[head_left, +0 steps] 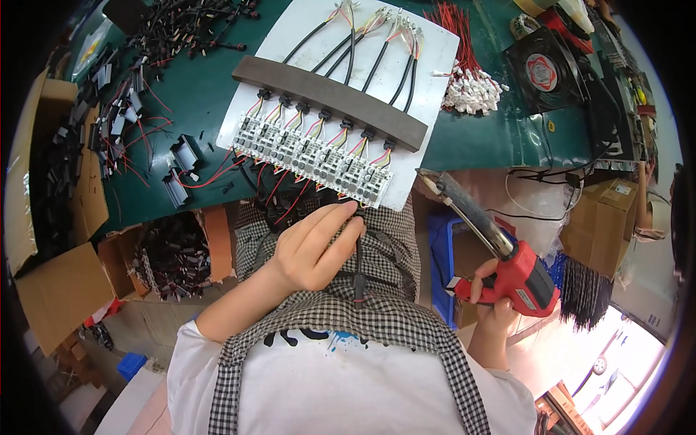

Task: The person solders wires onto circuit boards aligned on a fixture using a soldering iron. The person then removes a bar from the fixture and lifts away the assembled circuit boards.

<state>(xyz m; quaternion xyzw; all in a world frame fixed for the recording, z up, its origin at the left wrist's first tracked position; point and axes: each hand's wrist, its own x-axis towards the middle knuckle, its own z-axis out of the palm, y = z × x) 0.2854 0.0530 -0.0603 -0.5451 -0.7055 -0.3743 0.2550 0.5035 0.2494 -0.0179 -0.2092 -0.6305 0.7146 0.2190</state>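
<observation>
The left hand (pixel 312 250) has its fingers drawn together, apparently pinched on the upper end of a black cable (pixel 359 261) that hangs below them, in front of the checked apron (pixel 388 272). Just beyond these fingertips, and stretching away to their left, is the row of circuit boards (pixel 308 156); whether they touch it I cannot tell. Farther beyond them, a dark bar (pixel 333 101) lies across the white panel (pixel 428 80), with coloured wires between it and the boards.

The right hand's (pixel 496 301) fingers are clamped around the handle of a red soldering gun (pixel 536 283). Its tip points up and left from them, near the panel's right edge.

Well beyond the right fingers, on the green tabletop (pixel 478 141), are red wires with white plugs (pixel 475 90) and a black fan (pixel 544 69). Grey metal channels (pixel 185 152) lie up and left of the left fingers.
</observation>
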